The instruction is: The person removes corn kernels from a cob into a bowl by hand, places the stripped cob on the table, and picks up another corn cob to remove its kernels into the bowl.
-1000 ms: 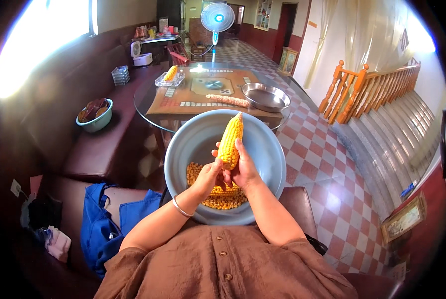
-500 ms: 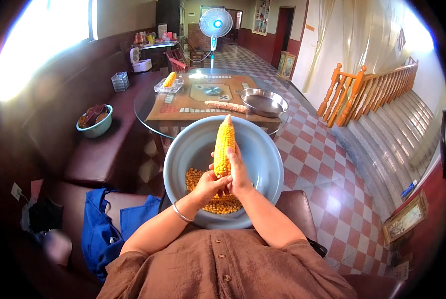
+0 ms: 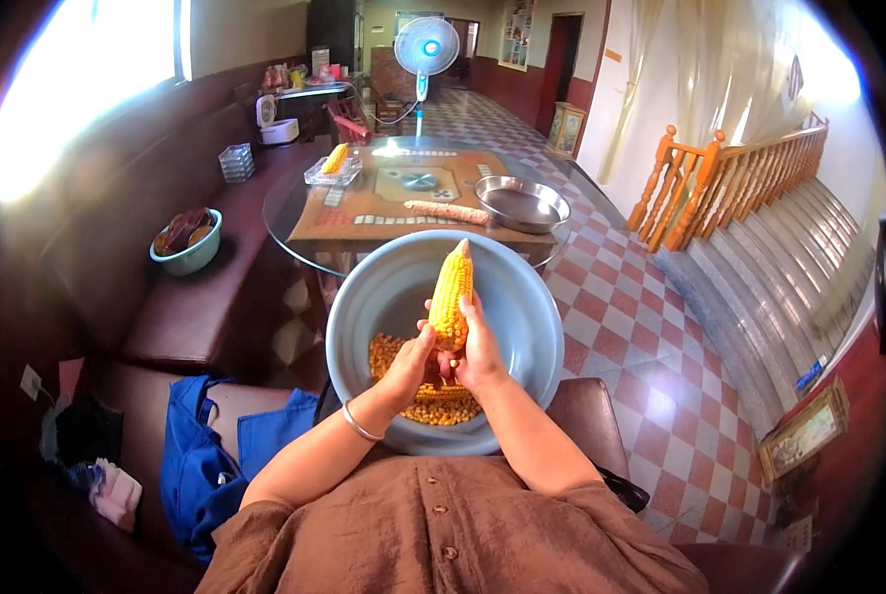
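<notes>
Over a wide light-blue basin (image 3: 537,307), a yellow ear of corn (image 3: 453,287) stands nearly upright, its pale tip pointing away and slightly right. My right hand (image 3: 481,354) is closed round its lower right side, thumb along the kernels. My left hand (image 3: 409,372) holds the lower left side, thumb pointing up by the cob's base; some of its fingers are hidden behind the ear. Loose corn kernels (image 3: 441,411) lie in the basin's near part. Partly covered by my hands, what looks like another ear rests among them.
Beyond the basin, a glass table (image 3: 285,213) holds a bare corncob (image 3: 448,212), a round metal pan (image 3: 522,206) and a glass dish with an ear of corn (image 3: 335,158). A teal bowl (image 3: 188,259) sits on the left bench, blue cloth (image 3: 200,436) nearer. Stairs (image 3: 760,277) rise at right.
The ear's tip has swung slightly right and lowered a little. My left thumb has shifted from across the cob's base to pointing up beside it.
</notes>
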Demonstrator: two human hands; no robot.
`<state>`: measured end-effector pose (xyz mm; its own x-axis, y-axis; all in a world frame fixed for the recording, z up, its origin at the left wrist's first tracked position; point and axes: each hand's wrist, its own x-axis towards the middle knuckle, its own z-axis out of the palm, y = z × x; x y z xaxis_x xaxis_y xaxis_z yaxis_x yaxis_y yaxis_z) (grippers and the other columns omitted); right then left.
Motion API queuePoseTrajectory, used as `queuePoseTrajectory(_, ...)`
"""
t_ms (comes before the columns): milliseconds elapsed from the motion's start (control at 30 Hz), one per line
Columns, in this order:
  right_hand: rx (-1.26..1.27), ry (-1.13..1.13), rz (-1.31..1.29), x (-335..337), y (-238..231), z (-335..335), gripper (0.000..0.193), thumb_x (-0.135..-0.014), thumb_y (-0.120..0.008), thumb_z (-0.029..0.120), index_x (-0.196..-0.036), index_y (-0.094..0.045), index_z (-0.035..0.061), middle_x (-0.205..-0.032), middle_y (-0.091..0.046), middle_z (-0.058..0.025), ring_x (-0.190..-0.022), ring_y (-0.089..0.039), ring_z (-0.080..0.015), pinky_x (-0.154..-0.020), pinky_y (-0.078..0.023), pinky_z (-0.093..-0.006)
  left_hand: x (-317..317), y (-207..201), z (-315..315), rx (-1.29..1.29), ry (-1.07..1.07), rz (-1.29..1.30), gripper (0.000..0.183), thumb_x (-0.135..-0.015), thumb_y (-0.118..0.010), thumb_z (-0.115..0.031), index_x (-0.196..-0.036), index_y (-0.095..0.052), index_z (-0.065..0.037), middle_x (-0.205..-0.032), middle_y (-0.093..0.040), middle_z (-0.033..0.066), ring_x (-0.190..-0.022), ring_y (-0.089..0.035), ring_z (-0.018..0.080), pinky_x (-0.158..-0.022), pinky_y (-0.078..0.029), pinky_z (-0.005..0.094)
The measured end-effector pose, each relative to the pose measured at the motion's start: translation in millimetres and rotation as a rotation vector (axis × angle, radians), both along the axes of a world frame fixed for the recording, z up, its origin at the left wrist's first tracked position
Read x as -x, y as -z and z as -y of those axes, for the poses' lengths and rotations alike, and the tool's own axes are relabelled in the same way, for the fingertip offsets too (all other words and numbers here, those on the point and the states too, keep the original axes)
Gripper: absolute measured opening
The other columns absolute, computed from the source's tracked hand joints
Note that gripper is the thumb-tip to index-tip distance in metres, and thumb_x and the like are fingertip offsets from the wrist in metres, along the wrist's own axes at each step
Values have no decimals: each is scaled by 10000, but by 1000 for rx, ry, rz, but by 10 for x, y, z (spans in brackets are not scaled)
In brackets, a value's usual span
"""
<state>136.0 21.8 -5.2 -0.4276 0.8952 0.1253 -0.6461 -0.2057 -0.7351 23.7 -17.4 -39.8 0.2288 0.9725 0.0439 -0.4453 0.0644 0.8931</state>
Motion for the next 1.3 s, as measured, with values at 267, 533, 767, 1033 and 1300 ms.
queuePoseTrajectory(267, -157, 119, 85, 37, -42, 55, 498, -913, -427, 324, -1351, -246, 169, -1022, -521, -127, -712, -576, -209, -628, -515, -317, -53, 100, 8, -198, -63, -150, 438, -937, -344, -454, -776, -499, -77, -631, -455, 0, -527, -438, 92, -474, -356, 212)
queuePoseTrajectory(533, -184, 85, 25, 34, -37, 38, 549, -921, -432, 274, -1389, -171, 154, -1018, -503, -109, -734, -569, -210, -644, -513, -314, -105, -6, 88, -225, -133, -230, 407, -949, -317, -431, -759, -436, -92, -652, -425, -6, -532, -392, 90, -476, -323, 209)
queuePoseTrajectory(767, -300, 147, 66, 44, -24, 55, 551, -926, -415, 263, -1395, -151, 143, -1137, -459, -114, -774, -571, -209, -663, -518, -313, -88, -59, 118, -220, -39, -127, 349, -950, -311, -392, -798, -421, -97, -657, -432, -1, -509, -394, 86, -460, -314, 206)
queuePoseTrajectory(1033, -140, 126, 10, 12, 24, -26, 499, -907, -442, 364, -1329, -272, 158, -1024, -534, -128, -740, -596, -232, -657, -517, -335, -168, 68, -15, -452, -240, -368, 231, -839, -396, -56, -1058, -468, -37, -765, -507, 23, -574, -476, 97, -501, -397, 220)
queuePoseTrajectory(1300, -120, 195, -23, 8, 40, -32, 484, -908, -446, 356, -1315, -277, 156, -1038, -533, -131, -760, -599, -243, -660, -523, -352, -79, -25, 38, -199, -58, -156, 291, -917, -395, -299, -942, -507, -32, -724, -517, 37, -579, -482, 96, -504, -387, 217)
